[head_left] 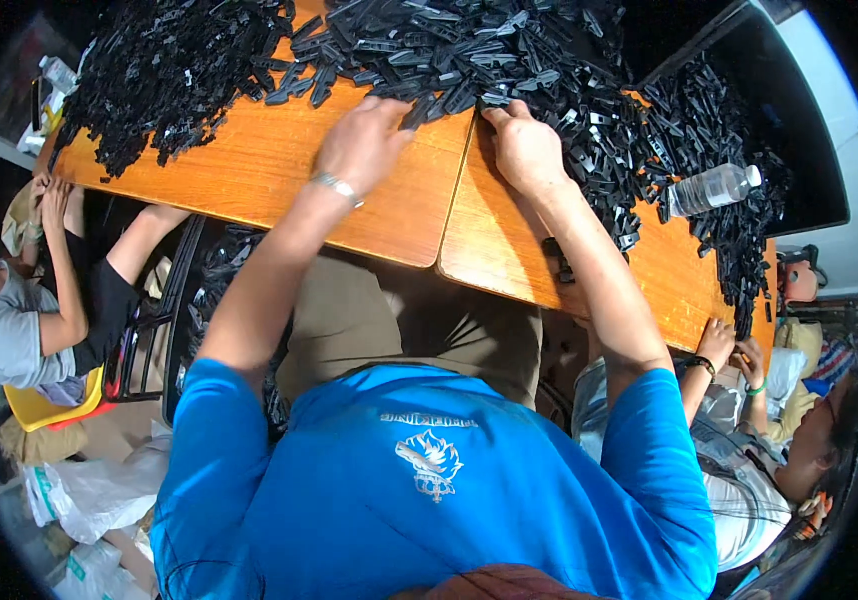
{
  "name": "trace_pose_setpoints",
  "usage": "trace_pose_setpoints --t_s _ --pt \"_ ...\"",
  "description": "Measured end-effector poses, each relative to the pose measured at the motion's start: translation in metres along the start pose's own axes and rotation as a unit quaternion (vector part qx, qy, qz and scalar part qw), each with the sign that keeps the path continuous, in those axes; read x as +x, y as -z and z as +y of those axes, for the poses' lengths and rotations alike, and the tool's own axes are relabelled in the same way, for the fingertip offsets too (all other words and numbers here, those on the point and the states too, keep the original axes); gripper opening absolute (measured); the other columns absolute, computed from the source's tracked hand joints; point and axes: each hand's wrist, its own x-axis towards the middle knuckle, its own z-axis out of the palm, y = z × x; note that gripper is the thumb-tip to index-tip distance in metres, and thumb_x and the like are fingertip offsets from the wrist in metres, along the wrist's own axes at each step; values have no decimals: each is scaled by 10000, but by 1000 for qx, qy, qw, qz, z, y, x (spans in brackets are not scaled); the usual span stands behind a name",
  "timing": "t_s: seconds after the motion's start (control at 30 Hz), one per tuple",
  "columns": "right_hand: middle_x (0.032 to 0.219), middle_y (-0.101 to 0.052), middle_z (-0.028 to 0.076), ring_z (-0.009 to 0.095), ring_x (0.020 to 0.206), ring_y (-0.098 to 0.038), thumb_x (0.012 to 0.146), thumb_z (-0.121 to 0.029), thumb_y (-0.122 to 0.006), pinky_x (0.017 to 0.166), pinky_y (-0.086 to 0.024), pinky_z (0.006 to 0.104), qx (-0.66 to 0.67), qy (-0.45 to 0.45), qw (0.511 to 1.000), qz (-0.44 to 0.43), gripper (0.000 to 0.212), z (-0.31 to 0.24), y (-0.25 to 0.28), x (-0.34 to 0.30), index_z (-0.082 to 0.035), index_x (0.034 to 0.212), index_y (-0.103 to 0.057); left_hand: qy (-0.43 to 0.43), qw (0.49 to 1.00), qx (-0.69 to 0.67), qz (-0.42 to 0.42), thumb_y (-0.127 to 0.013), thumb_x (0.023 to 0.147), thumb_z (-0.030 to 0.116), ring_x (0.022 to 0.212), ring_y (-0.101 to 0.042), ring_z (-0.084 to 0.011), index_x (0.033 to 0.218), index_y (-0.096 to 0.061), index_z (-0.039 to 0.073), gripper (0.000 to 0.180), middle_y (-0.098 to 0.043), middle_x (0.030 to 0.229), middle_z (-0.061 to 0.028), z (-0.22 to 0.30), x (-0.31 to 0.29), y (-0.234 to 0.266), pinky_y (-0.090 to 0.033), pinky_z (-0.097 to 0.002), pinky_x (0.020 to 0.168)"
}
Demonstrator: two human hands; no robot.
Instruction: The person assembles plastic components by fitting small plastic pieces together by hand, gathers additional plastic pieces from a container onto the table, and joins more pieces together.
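Note:
A heap of long, narrow black plastic pieces (449, 45) covers the far side of the wooden table (279, 170). At its near edge, my left hand (361, 148), slightly blurred, has its fingers and thumb closed around the end of one dark piece (421, 112). My right hand (529, 152) is to the right of the table seam, fingers curled down against the heap's edge. Whatever lies under those right fingertips is mostly hidden. Both forearms reach up from the lower part of the view.
A heap of smaller black parts (164, 75) lies at the left. More black parts (609, 140) spread rightward around a clear plastic bottle (714, 190) lying on its side. One person (24, 310) sits at left; another person's hands (724, 350) work at the table's right end.

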Motion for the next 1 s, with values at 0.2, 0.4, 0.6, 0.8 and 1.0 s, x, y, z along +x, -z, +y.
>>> trace_pose_setpoints --t_s 0.2,0.4,0.6,0.8,1.0 --pt "1079 -726 183 409 980 -743 891 -162 -798 866 -609 495 33 -26 998 -54 220 -19 3 2 -86 1092 -753 -11 989 122 77 -797 955 278 986 -714 -379 1091 -771 64 255 -731 1071 -159 0 28 -42 -577 -511 828" --pt "1097 -744 177 398 988 -745 906 -133 -775 883 -604 481 121 35 991 -54 262 -26 7 0 -74 1162 -778 -35 991 106 79 -760 893 131 963 -700 -391 939 -693 43 120 -728 967 -161 -11 1 -21 -559 -494 809" --pt "1083 -734 144 364 1002 -738 905 -95 -766 909 -606 452 91 45 992 -72 308 -24 10 0 -107 1212 -787 -82 975 184 94 -753 886 88 1004 -675 -370 1000 -659 65 150 -662 1014 -147 -15 -42 10 -560 -497 831" --pt "1108 -693 122 353 1009 -734 894 -53 -771 906 -610 450 63 3 996 -59 367 -16 18 -5 -130 1253 -775 -71 992 87 62 -736 929 61 1037 -661 -394 1128 -698 48 203 -647 1104 -157 13 -69 19 -549 -488 851" --pt "1099 -671 133 358 1005 -716 867 -95 -850 894 -590 464 92 34 992 -76 352 -19 21 -8 -92 1205 -752 -108 988 102 35 -649 910 -85 1146 -627 -395 1238 -712 71 368 -638 1201 -153 -2 -59 24 -547 -487 941"
